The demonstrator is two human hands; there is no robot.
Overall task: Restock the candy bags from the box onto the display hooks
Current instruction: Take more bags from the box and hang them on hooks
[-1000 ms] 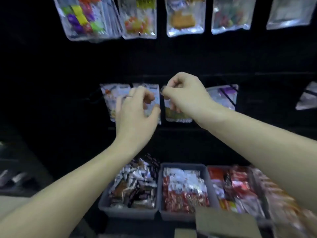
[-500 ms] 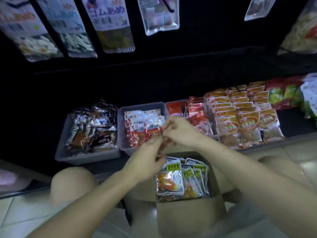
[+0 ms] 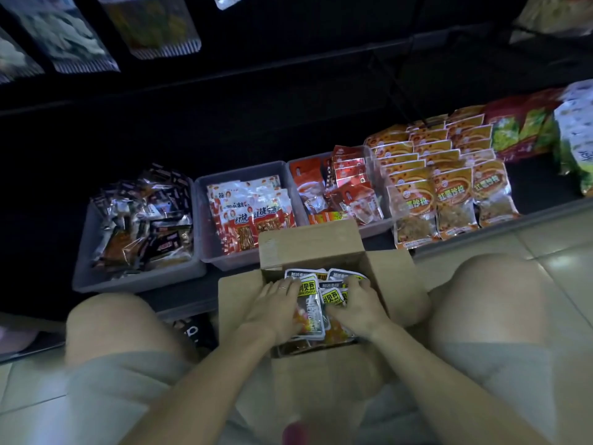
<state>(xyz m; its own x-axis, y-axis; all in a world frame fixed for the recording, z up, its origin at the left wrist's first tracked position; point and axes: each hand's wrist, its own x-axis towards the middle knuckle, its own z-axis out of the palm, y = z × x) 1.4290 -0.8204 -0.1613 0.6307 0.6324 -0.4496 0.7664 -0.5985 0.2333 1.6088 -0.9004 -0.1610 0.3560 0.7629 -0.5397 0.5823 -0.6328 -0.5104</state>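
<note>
Box (image 3: pixel 324 248) sits open between the knees, candy bags (image 3: pixel 309 311) packed inside below the hooks. Left hand (image 3: pixel 272 311) lies flat on one bag; right hand (image 3: pixel 356 308) curls over the next, grip unclear. Best to lift one by its header, hole clear.

A pale tiled floor (image 3: pixel 545 248) carries an open cardboard box (image 3: pixel 324 248), set between the person's knees. Beyond it runs a low dark shelf (image 3: pixel 529 175). On the shelf, three grey bins stand side by side: the left bin (image 3: pixel 134 279) holds dark shiny packets, the middle bin (image 3: pixel 224 260) red and white packets, the right bin (image 3: pixel 373 228) red packets. Rows of orange bags (image 3: pixel 449 187) stand just right of the bins, with green and red bags (image 3: pixel 519 130) farther right.
</note>
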